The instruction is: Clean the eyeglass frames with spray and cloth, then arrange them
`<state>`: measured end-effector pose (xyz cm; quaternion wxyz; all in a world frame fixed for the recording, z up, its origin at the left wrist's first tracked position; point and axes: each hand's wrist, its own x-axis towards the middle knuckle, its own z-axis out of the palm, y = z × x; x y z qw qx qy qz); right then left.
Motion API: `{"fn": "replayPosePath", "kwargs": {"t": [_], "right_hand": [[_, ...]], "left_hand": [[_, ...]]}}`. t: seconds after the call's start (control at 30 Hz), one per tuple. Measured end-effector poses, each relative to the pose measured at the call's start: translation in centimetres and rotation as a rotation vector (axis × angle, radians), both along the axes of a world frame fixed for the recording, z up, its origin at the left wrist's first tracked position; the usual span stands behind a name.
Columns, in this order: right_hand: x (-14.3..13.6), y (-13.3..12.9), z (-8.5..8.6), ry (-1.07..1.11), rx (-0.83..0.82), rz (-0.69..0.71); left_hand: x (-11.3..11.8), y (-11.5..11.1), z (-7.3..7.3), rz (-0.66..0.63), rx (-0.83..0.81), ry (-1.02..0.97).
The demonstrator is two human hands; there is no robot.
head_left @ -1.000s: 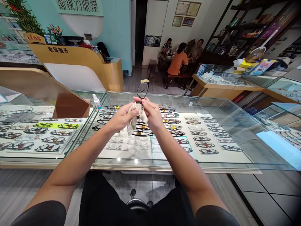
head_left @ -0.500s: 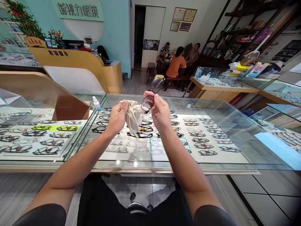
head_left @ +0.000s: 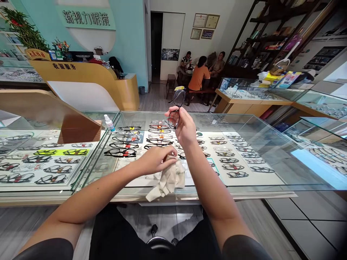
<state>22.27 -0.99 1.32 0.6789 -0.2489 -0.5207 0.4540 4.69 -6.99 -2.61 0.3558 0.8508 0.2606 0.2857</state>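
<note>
One pair of dark, thin-rimmed eyeglasses [head_left: 174,118] is pinched by the bridge in my right fingers [head_left: 184,121], raised on end above the glass-topped display counter [head_left: 238,122], probably so both lenses stay untouched and catch the light. My left hand [head_left: 154,159] grips a crumpled beige cloth [head_left: 169,178] low over the counter, apart from the eyeglasses, apparently keeping it bunched and off the lenses.
</note>
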Motion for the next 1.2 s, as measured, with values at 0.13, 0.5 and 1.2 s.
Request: {"fn": "replayPosePath", "kwargs": {"t": [0.13,0.5,1.2], "right_hand": [[0.0,0.2,-0.2,0.029,-0.023,0.034],[0.4,-0.2,0.2,-0.083,-0.016,0.129],[1.8,-0.5,0.7,-0.617,0.039,0.464]], "left_hand": [[0.9,0.4,-2.4,-0.108,0.363,0.267],[-1.6,3.0,-0.8,0.404,0.865,-0.222],[-5.3,7.8,-0.6,0.592,0.941,-0.247]]}}
